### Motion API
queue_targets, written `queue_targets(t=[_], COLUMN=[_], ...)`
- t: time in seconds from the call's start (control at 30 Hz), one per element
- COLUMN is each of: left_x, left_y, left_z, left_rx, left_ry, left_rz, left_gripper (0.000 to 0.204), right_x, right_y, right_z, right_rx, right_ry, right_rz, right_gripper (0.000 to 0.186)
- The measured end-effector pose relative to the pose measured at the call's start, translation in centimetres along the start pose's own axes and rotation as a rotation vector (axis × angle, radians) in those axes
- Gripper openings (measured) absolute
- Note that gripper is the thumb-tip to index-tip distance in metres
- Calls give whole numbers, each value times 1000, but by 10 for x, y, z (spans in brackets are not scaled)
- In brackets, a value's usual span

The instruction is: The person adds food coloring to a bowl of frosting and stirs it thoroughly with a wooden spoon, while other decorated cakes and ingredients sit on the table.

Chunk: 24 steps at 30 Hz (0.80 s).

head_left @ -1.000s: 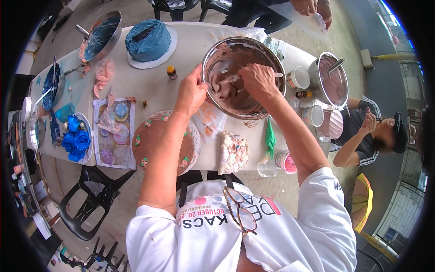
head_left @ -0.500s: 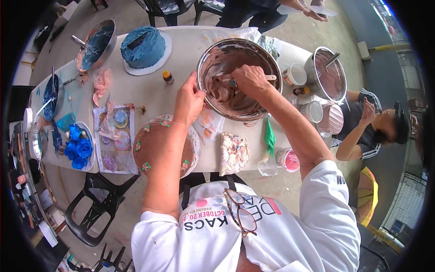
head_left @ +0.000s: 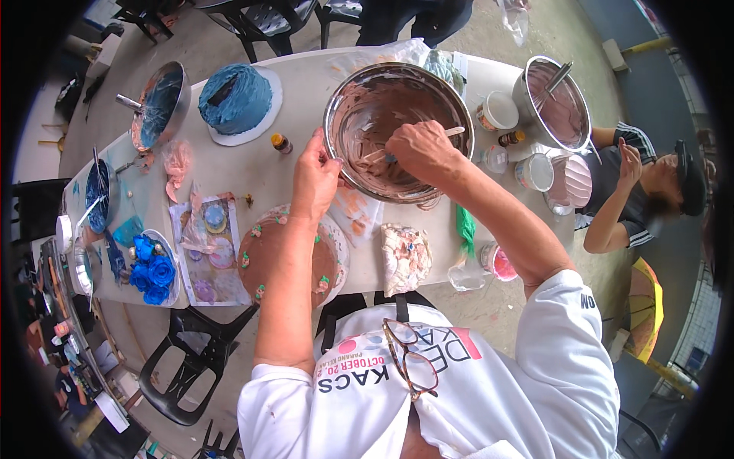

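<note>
One head-worn fisheye looks steeply down past the wearer's shirt toward the far side of the worktop, with the bowl near, just beyond mid-view; the wide round field reaches chairs beyond, straight edges bending toward the dark rim.

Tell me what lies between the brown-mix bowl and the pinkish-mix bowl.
In the head view, a white tub stands between the brown-mix bowl and the pinkish-mix bowl, a small dark bottle beside it.
</note>
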<state>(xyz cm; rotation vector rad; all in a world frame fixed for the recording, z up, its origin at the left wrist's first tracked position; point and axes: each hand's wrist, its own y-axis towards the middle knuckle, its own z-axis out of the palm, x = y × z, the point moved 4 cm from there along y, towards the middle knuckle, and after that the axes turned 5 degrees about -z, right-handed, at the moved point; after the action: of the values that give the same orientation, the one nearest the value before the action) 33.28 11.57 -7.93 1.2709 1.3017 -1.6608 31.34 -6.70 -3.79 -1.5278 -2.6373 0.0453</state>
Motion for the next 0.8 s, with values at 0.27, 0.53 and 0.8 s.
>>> queue_targets(t=[0.27, 0.53, 0.8], left_x=[4, 5, 15], left_y=[-1, -2, 0], left_z=[8, -1, -12], left_rx=[-24, -61, -102], left_ry=[-48, 14, 175], left_rz=[8, 47, 137], left_gripper=[60, 60, 59], right_x=[0, 13, 11], right_y=[4, 1, 13], right_z=[13, 6, -19], right_rx=[60, 196, 52], right_ry=[-148, -155, -123], right_rz=[47, -47, 71], right_gripper=[13, 12, 13])
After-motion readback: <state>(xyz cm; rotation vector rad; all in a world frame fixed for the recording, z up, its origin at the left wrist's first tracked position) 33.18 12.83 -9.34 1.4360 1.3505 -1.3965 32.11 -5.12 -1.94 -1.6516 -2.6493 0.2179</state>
